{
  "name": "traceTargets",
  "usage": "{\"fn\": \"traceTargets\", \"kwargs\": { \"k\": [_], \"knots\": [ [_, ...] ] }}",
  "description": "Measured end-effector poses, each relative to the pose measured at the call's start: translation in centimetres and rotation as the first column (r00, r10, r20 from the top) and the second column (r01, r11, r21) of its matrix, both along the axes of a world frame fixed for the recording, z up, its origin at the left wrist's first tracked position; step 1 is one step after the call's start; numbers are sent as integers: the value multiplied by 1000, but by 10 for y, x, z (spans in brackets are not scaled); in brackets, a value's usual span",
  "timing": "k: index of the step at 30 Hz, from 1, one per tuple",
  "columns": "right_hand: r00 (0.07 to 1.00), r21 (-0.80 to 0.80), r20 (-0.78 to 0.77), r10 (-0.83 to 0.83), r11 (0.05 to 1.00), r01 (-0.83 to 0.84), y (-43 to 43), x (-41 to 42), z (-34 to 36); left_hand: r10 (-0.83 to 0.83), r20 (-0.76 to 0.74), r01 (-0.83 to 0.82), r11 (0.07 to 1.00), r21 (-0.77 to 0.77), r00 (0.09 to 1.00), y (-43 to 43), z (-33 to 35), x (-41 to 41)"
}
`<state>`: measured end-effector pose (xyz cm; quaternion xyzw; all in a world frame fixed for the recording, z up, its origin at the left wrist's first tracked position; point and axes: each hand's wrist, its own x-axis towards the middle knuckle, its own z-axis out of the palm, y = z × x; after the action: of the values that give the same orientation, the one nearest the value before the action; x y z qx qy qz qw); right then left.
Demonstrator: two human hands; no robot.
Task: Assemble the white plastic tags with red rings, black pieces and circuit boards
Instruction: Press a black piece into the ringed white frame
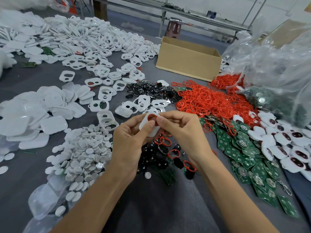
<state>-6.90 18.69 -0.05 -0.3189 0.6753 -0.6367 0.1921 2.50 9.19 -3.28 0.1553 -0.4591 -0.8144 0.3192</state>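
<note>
Grey table (151,207) is crowded: white shell heaps left and far, red ring pile (207,100) and circuit boards (242,153) right, black pieces (156,158) under the wrists. The only open room is the near strip, so work in the air above it. Left hand (129,142) curls round the white tag (143,123), thumb on its face. Right hand (183,130) pinches the red ring (152,116) at the tag's opening. Tag looks light, stiff and slick, so hold it by the rim. Ring looks soft and stretchy, best seated bit by bit.
</note>
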Motion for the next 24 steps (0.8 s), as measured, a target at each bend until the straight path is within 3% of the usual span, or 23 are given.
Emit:
{"fn": "traceTargets", "kwargs": {
  "k": [3, 6, 10, 14, 16, 19, 24],
  "knots": [
    [997, 47, -76, -9, 999, 12, 2, 0, 5, 80, 38, -80, 997, -5, 996, -2, 1, -1],
    [930, 175, -353, -104, 969, 174, 9, -14, 9, 132, 51, -135, 989, 54, 990, -11, 2, -1],
    [843, 486, -532, 81, 844, 226, 21, -30, 12, 168, 27, -170, 976, 139, 985, -20, 2, 0],
    [802, 769, -460, 381, 622, 146, 28, -36, 12, 106, 1, -102, 952, 287, 994, -24, 0, 0],
    [788, 824, -409, 460, 557, 103, 29, -39, 11, 51, -7, -45, 929, 368, 999, -25, -1, 0],
    [787, 822, -394, 475, 565, 71, 29, -40, 9, -5, -12, 9, 918, 398, 1000, -25, -2, -1],
    [797, 823, -372, 477, 566, 46, 33, -43, 12, -48, -15, 50, 952, 301, 999, -20, 1, -3]
  ]
}}
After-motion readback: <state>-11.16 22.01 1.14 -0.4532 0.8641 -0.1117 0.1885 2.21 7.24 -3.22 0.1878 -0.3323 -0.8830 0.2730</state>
